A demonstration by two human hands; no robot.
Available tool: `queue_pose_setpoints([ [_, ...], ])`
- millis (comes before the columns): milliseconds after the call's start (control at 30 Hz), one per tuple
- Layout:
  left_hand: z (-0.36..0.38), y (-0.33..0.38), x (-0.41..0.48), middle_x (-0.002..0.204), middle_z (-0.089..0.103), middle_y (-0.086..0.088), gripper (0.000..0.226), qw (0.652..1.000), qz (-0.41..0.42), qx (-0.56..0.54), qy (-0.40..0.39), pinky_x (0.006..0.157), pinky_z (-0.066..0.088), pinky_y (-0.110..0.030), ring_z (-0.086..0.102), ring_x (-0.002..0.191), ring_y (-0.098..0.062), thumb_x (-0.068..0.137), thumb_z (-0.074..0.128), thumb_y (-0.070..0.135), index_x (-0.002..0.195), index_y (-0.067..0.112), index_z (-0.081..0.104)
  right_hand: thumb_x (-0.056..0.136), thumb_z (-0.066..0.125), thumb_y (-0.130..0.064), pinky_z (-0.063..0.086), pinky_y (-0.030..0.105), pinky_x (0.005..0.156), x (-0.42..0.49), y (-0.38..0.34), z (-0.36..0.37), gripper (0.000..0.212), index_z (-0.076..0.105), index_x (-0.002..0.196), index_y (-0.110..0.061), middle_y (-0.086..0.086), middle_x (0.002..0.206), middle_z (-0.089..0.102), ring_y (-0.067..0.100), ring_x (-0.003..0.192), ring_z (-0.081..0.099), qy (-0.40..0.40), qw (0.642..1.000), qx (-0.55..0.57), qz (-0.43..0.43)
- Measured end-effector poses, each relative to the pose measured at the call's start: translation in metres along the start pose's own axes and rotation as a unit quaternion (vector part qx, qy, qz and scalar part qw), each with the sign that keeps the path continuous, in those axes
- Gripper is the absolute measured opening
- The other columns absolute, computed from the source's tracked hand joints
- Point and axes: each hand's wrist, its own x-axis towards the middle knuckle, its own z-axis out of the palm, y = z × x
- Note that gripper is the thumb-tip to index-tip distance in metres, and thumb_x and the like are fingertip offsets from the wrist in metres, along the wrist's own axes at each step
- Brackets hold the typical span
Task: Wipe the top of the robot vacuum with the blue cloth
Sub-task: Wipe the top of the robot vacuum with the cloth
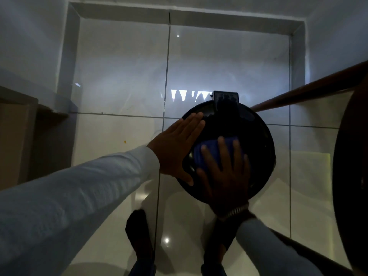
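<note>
A round black robot vacuum (253, 134) sits on the glossy tiled floor, its far edge against a small black dock (226, 96). My left hand (177, 144) lies flat with fingers together on the vacuum's left rim. My right hand (225, 174) presses a bunched blue cloth (209, 150) onto the near-left part of the vacuum's top, fingers spread over it. A metal watch is on my right wrist. Most of the cloth is hidden under my fingers.
A dark round table top (350, 172) with brown wooden legs (310, 88) stands at the right. A brown cabinet (16, 136) is at the left. White walls close the far side. My dark-socked feet (139, 236) stand below the vacuum.
</note>
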Motion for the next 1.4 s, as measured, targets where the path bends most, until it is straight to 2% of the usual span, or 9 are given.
queue_pose_setpoints([
  [100,-0.002,0.0,0.0,0.16,-0.016,-0.012,0.145,1.0,0.004,-0.003,-0.011,0.12,-0.005,-0.037,-0.02,0.146,-0.024,0.049,0.056,0.088,0.149,0.01,-0.015,0.089,0.036,-0.056,0.026,0.064,0.108,-0.028,0.032,-0.001,0.059,0.037,0.141,-0.03,0.011,0.154,0.03,0.036,0.143,0.017,-0.009,0.999,-0.039,-0.028],
  [300,0.005,-0.002,0.003,0.159,-0.019,-0.009,0.145,1.0,0.009,-0.018,-0.002,0.117,-0.008,-0.034,-0.021,0.145,-0.022,0.048,0.056,0.088,0.148,0.013,-0.017,0.093,0.039,-0.049,0.025,0.063,0.111,0.045,0.021,-0.006,0.056,0.034,0.144,-0.028,0.013,0.157,0.028,0.042,0.143,0.019,0.077,0.97,0.059,0.223],
  [400,0.004,-0.002,0.003,0.158,-0.019,-0.008,0.144,1.0,0.013,-0.027,0.008,0.117,-0.008,-0.032,-0.022,0.145,-0.019,0.049,0.057,0.088,0.149,0.013,-0.015,0.093,0.038,-0.05,0.015,0.059,0.114,0.033,0.002,0.0,0.057,0.028,0.146,-0.032,0.009,0.158,0.025,0.039,0.146,0.012,0.044,0.99,0.032,0.126],
  [533,0.001,-0.001,0.002,0.157,-0.022,-0.005,0.145,0.999,0.015,-0.029,0.011,0.113,-0.014,-0.027,-0.03,0.141,-0.012,0.047,0.059,0.087,0.148,0.014,-0.015,0.09,0.043,-0.053,0.023,0.063,0.111,-0.036,0.029,0.0,0.057,0.035,0.143,-0.033,0.006,0.155,0.029,0.035,0.145,0.017,-0.006,0.998,-0.019,-0.056],
  [800,0.004,0.0,0.002,0.155,-0.027,-0.004,0.145,1.0,0.007,-0.022,-0.008,0.115,-0.01,-0.032,-0.025,0.144,-0.02,0.048,0.058,0.088,0.146,0.018,-0.023,0.09,0.043,-0.045,0.021,0.064,0.112,0.052,0.021,-0.013,0.058,0.032,0.145,-0.03,0.011,0.158,0.023,0.043,0.144,0.014,0.048,0.97,0.073,0.228],
  [1033,0.003,-0.001,0.002,0.157,-0.026,-0.006,0.146,1.0,0.003,-0.024,-0.008,0.117,-0.009,-0.032,-0.026,0.144,-0.019,0.048,0.058,0.087,0.147,0.016,-0.021,0.088,0.041,-0.054,0.025,0.067,0.108,-0.025,0.024,-0.002,0.056,0.039,0.14,-0.035,0.006,0.155,0.029,0.036,0.144,0.019,-0.02,0.999,-0.017,-0.045],
  [1100,0.004,0.0,0.002,0.157,-0.026,-0.006,0.145,0.999,0.005,-0.03,-0.008,0.117,-0.009,-0.032,-0.027,0.144,-0.018,0.048,0.056,0.089,0.147,0.016,-0.021,0.087,0.038,-0.055,0.024,0.069,0.107,-0.019,0.042,-0.009,0.057,0.042,0.139,-0.033,0.009,0.154,0.032,0.039,0.142,0.022,-0.014,1.0,-0.007,0.0],
  [1267,0.007,0.0,0.003,0.158,-0.024,-0.005,0.146,0.999,0.003,-0.038,0.001,0.118,-0.009,-0.033,-0.026,0.144,-0.017,0.047,0.056,0.09,0.148,0.015,-0.02,0.091,0.048,-0.044,0.019,0.067,0.111,0.057,0.001,-0.011,0.054,0.035,0.142,-0.034,0.008,0.158,0.025,0.042,0.145,0.013,0.056,0.956,0.093,0.272],
  [1400,0.005,0.001,0.003,0.158,-0.021,-0.006,0.146,0.999,0.009,-0.044,0.005,0.121,-0.003,-0.036,-0.021,0.146,-0.019,0.047,0.06,0.087,0.147,0.016,-0.019,0.09,0.049,-0.047,0.022,0.065,0.111,0.019,-0.022,-0.003,0.054,0.039,0.141,-0.034,0.009,0.154,0.035,0.043,0.142,0.022,0.019,0.996,0.032,0.082],
])
